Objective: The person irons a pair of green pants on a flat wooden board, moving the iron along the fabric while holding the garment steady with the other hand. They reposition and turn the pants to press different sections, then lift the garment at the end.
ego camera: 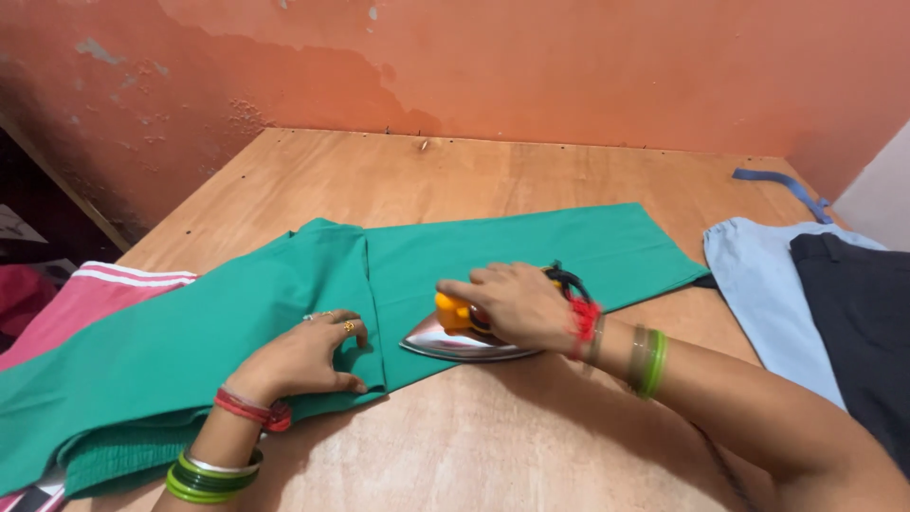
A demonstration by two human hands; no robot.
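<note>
A green garment [531, 251] lies folded across the wooden table [455, 171]. My right hand [517, 303] grips the yellow handle of an electric iron [445, 341], whose metal soleplate rests on the green cloth near the table's front edge. My left hand [303, 360] presses flat on a fold of the green garment just left of the iron's tip. Both wrists carry green bangles and red thread.
A pink garment with white stripes [95, 289] lies under the green one at the left. A light blue garment [768, 284] and a dark one [858, 313] lie at the right. A blue strap [787, 188] rests near the orange wall [474, 57].
</note>
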